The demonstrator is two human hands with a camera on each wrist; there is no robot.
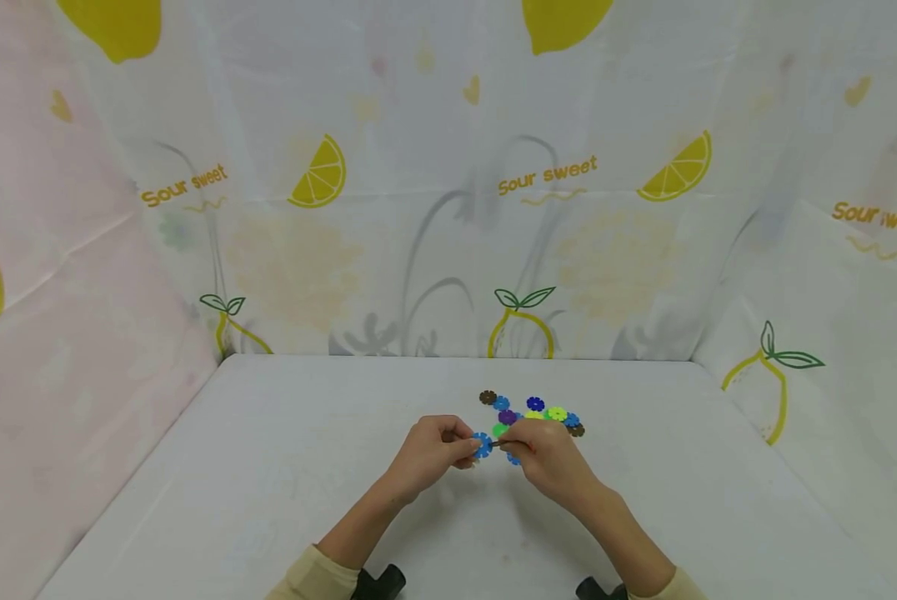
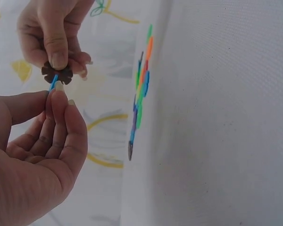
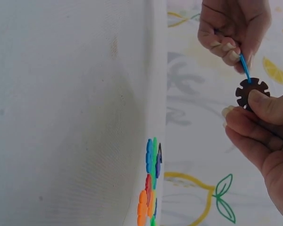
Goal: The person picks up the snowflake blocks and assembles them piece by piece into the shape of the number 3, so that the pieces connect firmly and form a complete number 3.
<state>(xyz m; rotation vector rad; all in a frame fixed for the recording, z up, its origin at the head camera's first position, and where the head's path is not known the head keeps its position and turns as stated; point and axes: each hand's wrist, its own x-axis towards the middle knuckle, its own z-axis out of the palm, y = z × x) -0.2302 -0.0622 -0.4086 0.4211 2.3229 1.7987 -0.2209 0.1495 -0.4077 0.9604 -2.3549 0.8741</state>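
Observation:
My left hand (image 1: pixel 435 454) pinches a blue notched plastic disc (image 1: pixel 482 445) between thumb and fingers. Opposite it, my right hand (image 1: pixel 553 462) pinches a brown notched disc (image 3: pixel 242 90) by its edge. The two discs meet at their rims, crosswise to each other, and the blue one appears edge-on in the right wrist view. From the left wrist view, the blue disc's edge (image 2: pixel 52 84) touches a notch side of the brown disc (image 2: pixel 49 74). How deep the slots engage cannot be told. Both hands are held above the white table, close together.
Behind the right hand, several loose notched discs lie on the white table (image 1: pixel 268 467), among them a purple disc (image 1: pixel 507 417), a yellow-green disc (image 1: pixel 557 413) and a dark blue disc (image 1: pixel 535 403). A lemon-print curtain (image 1: pixel 418 250) stands along the table's back edge.

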